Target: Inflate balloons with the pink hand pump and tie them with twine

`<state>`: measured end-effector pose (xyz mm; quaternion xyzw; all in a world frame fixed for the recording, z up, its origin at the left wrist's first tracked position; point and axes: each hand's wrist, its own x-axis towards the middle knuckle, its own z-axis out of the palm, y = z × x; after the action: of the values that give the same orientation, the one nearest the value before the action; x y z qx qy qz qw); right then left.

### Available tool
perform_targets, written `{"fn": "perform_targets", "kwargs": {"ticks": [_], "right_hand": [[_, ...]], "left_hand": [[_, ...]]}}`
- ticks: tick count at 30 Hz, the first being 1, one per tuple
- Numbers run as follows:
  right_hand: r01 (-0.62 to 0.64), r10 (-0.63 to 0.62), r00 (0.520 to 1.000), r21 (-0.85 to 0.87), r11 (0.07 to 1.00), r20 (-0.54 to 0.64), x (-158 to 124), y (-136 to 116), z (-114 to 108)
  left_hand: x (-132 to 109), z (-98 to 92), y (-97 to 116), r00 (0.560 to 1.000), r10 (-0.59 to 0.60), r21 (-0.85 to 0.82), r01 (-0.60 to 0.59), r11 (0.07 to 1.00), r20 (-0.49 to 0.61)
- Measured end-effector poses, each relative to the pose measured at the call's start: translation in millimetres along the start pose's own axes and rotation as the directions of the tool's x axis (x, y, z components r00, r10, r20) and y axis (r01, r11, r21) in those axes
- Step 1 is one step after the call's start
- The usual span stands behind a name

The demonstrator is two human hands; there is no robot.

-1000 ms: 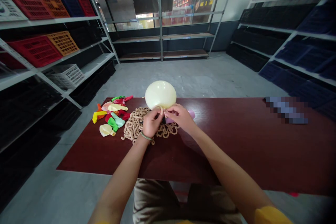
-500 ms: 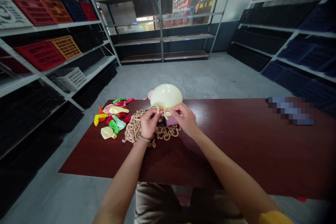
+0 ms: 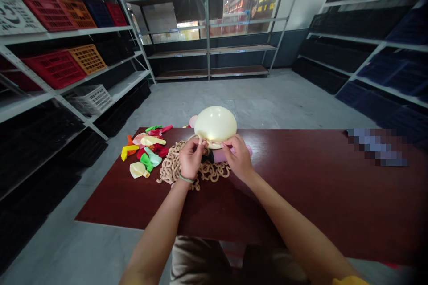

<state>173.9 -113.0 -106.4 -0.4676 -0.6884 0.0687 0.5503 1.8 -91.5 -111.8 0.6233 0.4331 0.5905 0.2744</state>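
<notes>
An inflated pale yellow balloon (image 3: 216, 121) sits at the far edge of the table, just beyond both hands. My left hand (image 3: 191, 159), with a green band on its wrist, is closed in a pinch on thick beige cord (image 3: 199, 137) at the balloon's near side. My right hand (image 3: 240, 158) pinches the cord's other side, right against the balloon. The balloon's neck is hard to make out between the fingers. Under the hands lies a pink cylinder (image 3: 220, 156) with a black end. A heap of beige cord (image 3: 171, 165) spreads beneath and beside my left hand.
Uninflated balloons in several colours (image 3: 147, 153) lie at the table's left. A blurred-out item (image 3: 376, 146) rests at the right end of the dark red table (image 3: 301, 187). Shelves with crates (image 3: 55, 69) stand left and right, with a metal rack (image 3: 207, 53) behind.
My right hand has shifted a little to the right, widening the space between the hands. The cord end that hung between the fingers is drawn out sideways. The view has turned slightly.
</notes>
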Motion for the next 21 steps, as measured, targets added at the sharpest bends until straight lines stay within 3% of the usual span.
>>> {"fn": "perform_targets", "kwargs": {"ticks": [5, 10, 16, 21], "right_hand": [[0.067, -0.068, 0.997, -0.011, 0.998, -0.046, -3, 3, 6], [0.126, -0.126, 0.989, 0.005, 0.992, -0.072, 6, 1, -5], [0.17, -0.173, 0.985, -0.081, 0.982, -0.026, 8, 27, -30], [0.208, -0.197, 0.977, -0.154, 0.966, 0.085, -14, 55, -36]], "left_hand": [[0, 3.7, 0, 0.999, 0.026, -0.066, -0.024, 0.998, 0.034], [4, 12.4, 6, 0.996, 0.063, -0.132, -0.054, 0.99, 0.067], [18, 22.1, 14, 0.997, 0.034, -0.159, -0.044, 0.986, -0.065], [40, 49.4, 3, 0.99, -0.037, -0.188, 0.01, 0.982, -0.137]]}}
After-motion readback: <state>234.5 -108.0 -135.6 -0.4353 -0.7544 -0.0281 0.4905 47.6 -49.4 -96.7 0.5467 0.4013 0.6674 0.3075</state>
